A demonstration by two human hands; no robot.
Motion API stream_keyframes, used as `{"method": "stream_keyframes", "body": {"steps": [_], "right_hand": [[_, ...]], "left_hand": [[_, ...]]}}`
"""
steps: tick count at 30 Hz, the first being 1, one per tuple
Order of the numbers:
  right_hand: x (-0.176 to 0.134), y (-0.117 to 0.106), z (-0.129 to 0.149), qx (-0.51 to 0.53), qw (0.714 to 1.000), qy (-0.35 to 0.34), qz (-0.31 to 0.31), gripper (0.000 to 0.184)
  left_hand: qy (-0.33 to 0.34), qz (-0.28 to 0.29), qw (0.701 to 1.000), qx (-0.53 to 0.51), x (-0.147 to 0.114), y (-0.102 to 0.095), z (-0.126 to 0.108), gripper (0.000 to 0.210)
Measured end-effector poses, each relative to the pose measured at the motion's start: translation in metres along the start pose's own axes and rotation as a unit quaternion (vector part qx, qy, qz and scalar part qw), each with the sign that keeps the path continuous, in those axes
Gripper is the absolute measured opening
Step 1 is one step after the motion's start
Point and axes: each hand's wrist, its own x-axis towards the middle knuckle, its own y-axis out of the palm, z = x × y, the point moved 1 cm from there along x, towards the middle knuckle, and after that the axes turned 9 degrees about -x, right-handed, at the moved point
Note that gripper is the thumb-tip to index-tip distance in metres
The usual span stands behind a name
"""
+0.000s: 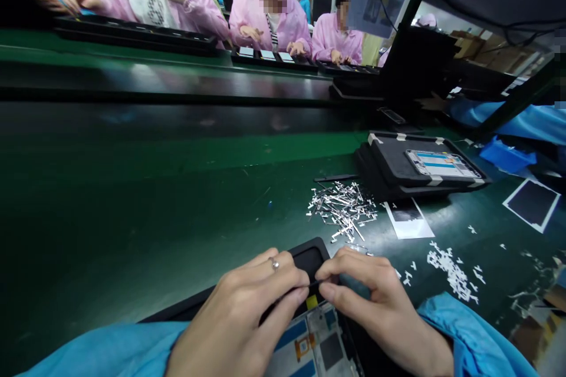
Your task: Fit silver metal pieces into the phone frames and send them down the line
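My left hand [247, 294], with a ring on one finger, is closed in a pinch above a phone frame [316, 330]. Opposite it, my right hand [371, 294] pinches too, thumb and forefinger together. Between the two sets of fingertips runs a thin dark strip [313, 284], mostly covered by the fingers. The phone frame shows silver metal, blue strips and an orange flex cable [304, 346], with a yellow tab [312, 302] at its top edge. Under it lies a black tray [319, 245], partly hidden by my hands.
Beyond my right hand lie a pile of thin black-and-white strips [342, 206] and white scraps [453, 271]. Stacked black trays [384, 159] carry another phone frame [444, 164]. A blue bin [508, 156] stands at right. Across the green bench [154, 206], co-workers in pink work at trays.
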Motion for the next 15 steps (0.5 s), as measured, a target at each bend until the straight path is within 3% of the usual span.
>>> {"method": "stream_keyframes", "body": {"steps": [3,5,6,8,11,13,15], "right_hand": [[-0.001,0.000,0.004,-0.056,0.996,-0.058,-0.032,0.013],[-0.004,0.000,0.007,-0.156,0.975,-0.123,-0.098,0.016],[-0.005,0.000,0.008,-0.225,0.952,-0.157,-0.135,0.016],[-0.008,0.003,0.011,-0.371,0.880,-0.226,-0.191,0.019],[-0.013,0.010,0.015,-0.528,0.764,-0.313,-0.199,0.023],[-0.015,0.014,0.018,-0.570,0.720,-0.344,-0.194,0.027],[-0.016,0.016,0.023,-0.582,0.700,-0.364,-0.197,0.031]], "left_hand": [[0.050,-0.069,0.996,0.041,-0.005,0.000,-0.001,0.023],[0.031,-0.133,0.990,0.037,-0.009,-0.002,0.000,0.016],[0.001,-0.148,0.989,0.011,-0.009,-0.003,0.000,0.013],[-0.096,-0.124,0.984,-0.086,-0.008,-0.006,-0.001,0.015],[-0.248,-0.044,0.935,-0.250,-0.003,-0.007,-0.004,0.030],[-0.306,-0.020,0.895,-0.324,-0.001,-0.006,-0.007,0.029],[-0.338,-0.011,0.864,-0.373,-0.001,-0.003,-0.008,0.027]]}}
